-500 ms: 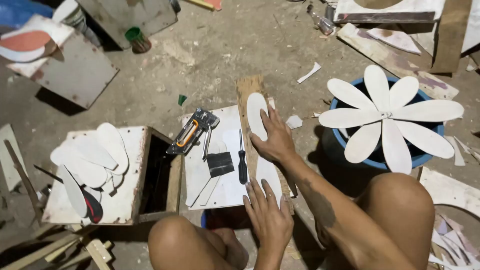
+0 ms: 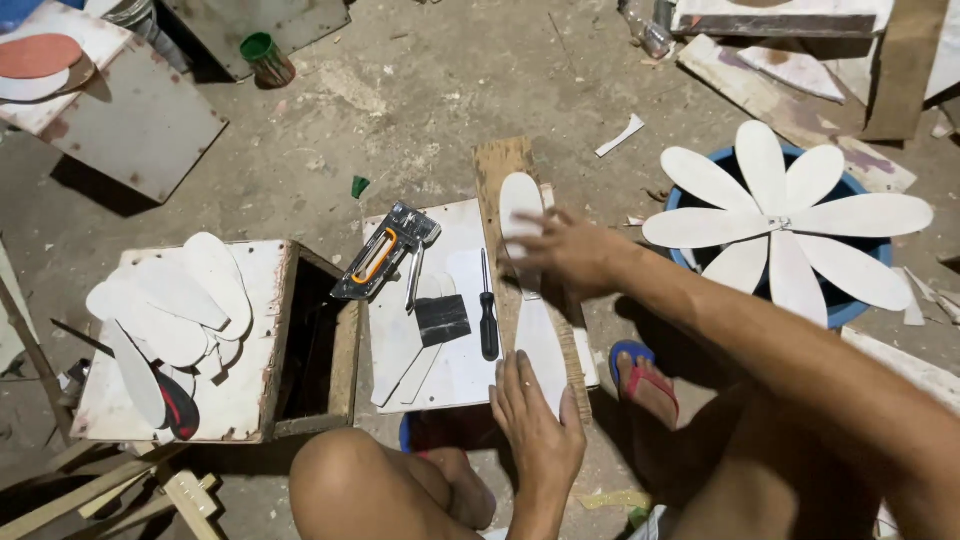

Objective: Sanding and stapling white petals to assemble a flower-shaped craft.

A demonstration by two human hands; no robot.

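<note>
My right hand (image 2: 568, 252) presses flat on a white petal-shaped cutout (image 2: 520, 205) that lies along a narrow wooden plank (image 2: 497, 165). My left hand (image 2: 535, 425) rests palm down on the near end of a second white petal (image 2: 540, 345) on the same plank. The plank lies over a white board (image 2: 455, 370). On that board, left of the plank, are a staple gun (image 2: 383, 251) with an orange handle, a black-handled screwdriver (image 2: 488, 315) and a small black block (image 2: 442, 319).
A finished white flower of several petals (image 2: 785, 222) lies on a blue tub (image 2: 850, 305) at right. Left, a wooden box (image 2: 255, 400) carries a pile of white petals (image 2: 175, 295). A green cup (image 2: 265, 58) and boards lie on the dusty floor.
My right hand has slid slightly along the upper petal, fingers spreading flatter. My left hand stays on the lower petal. The view has shifted a little.
</note>
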